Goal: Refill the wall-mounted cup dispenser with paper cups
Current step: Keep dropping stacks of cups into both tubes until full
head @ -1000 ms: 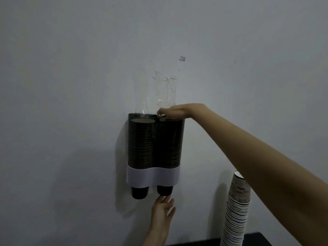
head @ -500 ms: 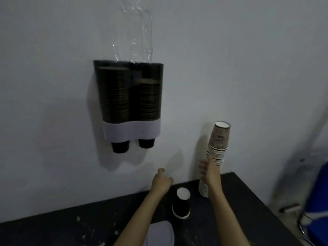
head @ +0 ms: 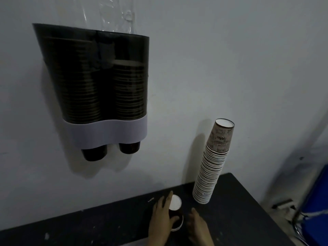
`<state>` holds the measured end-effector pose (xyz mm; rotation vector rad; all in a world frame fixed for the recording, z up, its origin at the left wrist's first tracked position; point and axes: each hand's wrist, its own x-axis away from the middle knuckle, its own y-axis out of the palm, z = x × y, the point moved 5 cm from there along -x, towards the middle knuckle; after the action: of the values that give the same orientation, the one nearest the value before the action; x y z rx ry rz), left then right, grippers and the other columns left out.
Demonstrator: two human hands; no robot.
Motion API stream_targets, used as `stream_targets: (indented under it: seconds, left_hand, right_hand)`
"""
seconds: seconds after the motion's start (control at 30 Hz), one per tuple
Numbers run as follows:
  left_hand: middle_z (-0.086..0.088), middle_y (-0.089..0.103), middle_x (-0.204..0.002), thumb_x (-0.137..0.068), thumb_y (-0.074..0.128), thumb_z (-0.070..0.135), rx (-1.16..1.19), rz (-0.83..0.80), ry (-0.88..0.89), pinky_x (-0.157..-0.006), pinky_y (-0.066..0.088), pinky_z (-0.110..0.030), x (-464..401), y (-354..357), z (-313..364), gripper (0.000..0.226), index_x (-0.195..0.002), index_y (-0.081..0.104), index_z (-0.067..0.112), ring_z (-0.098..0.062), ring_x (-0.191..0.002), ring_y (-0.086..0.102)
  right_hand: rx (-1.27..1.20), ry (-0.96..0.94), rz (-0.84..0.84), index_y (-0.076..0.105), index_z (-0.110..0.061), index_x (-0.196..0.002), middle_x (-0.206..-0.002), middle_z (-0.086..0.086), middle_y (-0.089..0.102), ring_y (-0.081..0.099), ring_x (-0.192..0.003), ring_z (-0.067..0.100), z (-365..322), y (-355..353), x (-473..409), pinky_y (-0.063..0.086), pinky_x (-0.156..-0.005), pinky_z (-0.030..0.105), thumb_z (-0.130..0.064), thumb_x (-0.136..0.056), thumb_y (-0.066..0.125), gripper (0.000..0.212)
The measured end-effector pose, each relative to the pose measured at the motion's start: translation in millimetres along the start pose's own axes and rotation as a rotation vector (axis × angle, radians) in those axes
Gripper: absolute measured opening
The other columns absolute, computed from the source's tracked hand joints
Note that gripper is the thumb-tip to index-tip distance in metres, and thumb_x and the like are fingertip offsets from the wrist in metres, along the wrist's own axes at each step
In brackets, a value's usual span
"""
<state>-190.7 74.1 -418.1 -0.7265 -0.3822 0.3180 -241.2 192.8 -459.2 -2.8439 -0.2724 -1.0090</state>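
Grip first: the left hand (head: 162, 216) now wraps a single upturned dark paper cup (head: 175, 213) on the black bench (head: 106, 221), thumb curled round its near side and fingers up along its far side, while the right hand (head: 198, 226) lies just beside the cup with loose, straight fingers, holding nothing. A second ago the right hand was up at the mouth of the wall-mounted dispenser (head: 95, 82) and the left was under its right spout; half a second ago the right had come down onto the tall stack of patterned cups (head: 211, 167) and the left hovered near the lone cup. Both have since converged on that lone cup, and the tall stack stands free by the wall. In the dispenser, the left tube looks close to full; the right tube's stack stops lower, leaving a gap under the rim. Clear plastic sleeve (head: 115, 15) juts from the top. I judge the refill is unfinished, and the lone cup is probably headed for the right tube.
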Motion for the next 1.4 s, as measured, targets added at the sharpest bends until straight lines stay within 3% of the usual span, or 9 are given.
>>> stream_targets:
  seconds: [0.13, 0.3, 0.4, 0.53, 0.7, 0.83, 0.93, 1.1, 1.4]
  left_hand:
    - [-0.002, 0.028, -0.153, -0.084, 0.063, 0.021, 0.246, 0.100, -0.043, -0.115, 0.024, -0.027, -0.4, -6.4, -5.9, 0.083, -0.149, 0.011, 0.027, -0.017, -0.142, 0.028]
    - [-0.022, 0.057, -0.126, -0.082, 0.065, 0.018, 1.024, 0.116, -0.354, -0.079, 0.058, -0.038, 0.6, -6.5, -14.5, 0.058, -0.134, 0.044, 0.002, -0.035, -0.109, 0.059]
    - [-0.022, 0.059, -0.106, -0.088, 0.057, 0.012, 1.276, 0.011, -0.375, -0.050, 0.056, -0.026, 13.2, -18.5, 4.1, 0.043, -0.127, 0.047, -0.005, -0.028, -0.080, 0.061]
    - [-0.015, 0.062, -0.097, -0.091, 0.051, 0.026, 1.378, 0.012, -0.265, -0.070, 0.050, -0.033, 36.7, -54.8, 30.9, 0.042, -0.127, 0.049, 0.004, -0.027, -0.081, 0.060]
    - [-0.024, 0.052, -0.121, -0.093, 0.044, 0.036, 1.531, 0.169, -0.278, -0.105, 0.036, -0.044, 45.0, -108.4, 28.8, 0.054, -0.135, 0.041, 0.001, -0.035, -0.106, 0.052]
    - [-0.013, 0.057, -0.092, -0.094, 0.040, 0.011, 1.618, 0.311, -0.174, -0.089, 0.038, -0.038, 49.1, -147.8, 28.2, 0.042, -0.133, 0.043, -0.005, -0.030, -0.090, 0.052]
    - [-0.014, 0.055, -0.102, -0.094, 0.039, 0.008, 1.582, 0.334, -0.149, -0.093, 0.035, -0.038, 48.6, -163.3, 30.5, 0.030, -0.120, 0.051, 0.001, -0.029, -0.104, 0.047]
    - [-0.011, 0.055, -0.086, -0.093, 0.038, 0.006, 1.578, 0.316, -0.116, -0.066, 0.038, -0.028, 58.7, -177.7, 41.2, 0.026, -0.071, 0.051, 0.009, -0.025, -0.079, 0.053]
    - [-0.010, 0.055, -0.085, -0.092, 0.040, 0.002, 1.605, 0.306, -0.064, -0.075, 0.041, -0.032, 64.1, -188.2, 40.2, 0.018, -0.080, 0.052, 0.009, -0.021, -0.079, 0.053]
  right_hand:
    - [-0.014, -0.034, 0.009, 0.045, -0.002, -0.130, -0.134, 0.022, 0.048, 0.048, -0.122, 0.036, -0.1, 7.8, 7.4, 0.038, -0.103, 0.042, -0.031, -0.091, 0.050, 0.049]
    - [-0.197, -0.070, -0.106, 0.025, -0.005, -0.143, -0.146, 0.020, 0.036, 0.042, -0.129, 0.038, -11.3, 19.3, 15.3, 0.038, -0.106, 0.048, -0.028, -0.080, 0.066, 0.078]
    - [-0.274, -0.239, -0.175, 0.046, -0.009, -0.129, -0.127, 0.021, 0.056, 0.057, -0.112, 0.036, -33.7, 26.2, 31.5, 0.048, -0.094, 0.046, -0.026, -0.082, 0.062, 0.053]
    - [-0.184, -0.492, -0.108, 0.061, -0.005, -0.110, -0.103, 0.015, 0.069, 0.065, -0.098, 0.028, -85.0, 21.9, 80.2, 0.051, -0.092, 0.043, -0.030, -0.082, 0.063, 0.037]
    - [-0.052, -0.904, -0.025, 0.046, -0.010, -0.128, -0.119, 0.004, 0.054, 0.054, -0.114, 0.025, -208.2, 14.5, 188.2, 0.043, -0.104, 0.045, -0.041, -0.065, 0.078, 0.078]
    - [-0.102, -1.368, -0.015, 0.039, -0.020, -0.128, -0.113, 0.000, 0.049, 0.052, -0.105, 0.014, -317.4, 16.5, 322.0, 0.044, -0.083, 0.018, -0.029, -0.076, 0.071, 0.062]
    - [-0.067, -1.557, -0.006, 0.037, -0.018, -0.129, -0.111, 0.001, 0.050, 0.053, -0.103, 0.016, -372.4, 41.0, 375.6, 0.042, -0.081, 0.021, -0.031, -0.078, 0.069, 0.061]
    - [0.306, -1.619, -0.038, 0.036, -0.010, -0.130, -0.123, 0.014, 0.053, 0.049, -0.100, 0.019, -418.2, 102.7, 386.8, 0.038, -0.076, 0.019, -0.027, -0.078, 0.070, 0.064]
    - [0.864, -1.387, -0.217, 0.026, -0.013, -0.143, -0.148, 0.013, 0.036, 0.035, -0.136, 0.027, -383.6, 144.0, 336.3, 0.030, -0.104, 0.032, -0.050, -0.088, 0.048, 0.070]
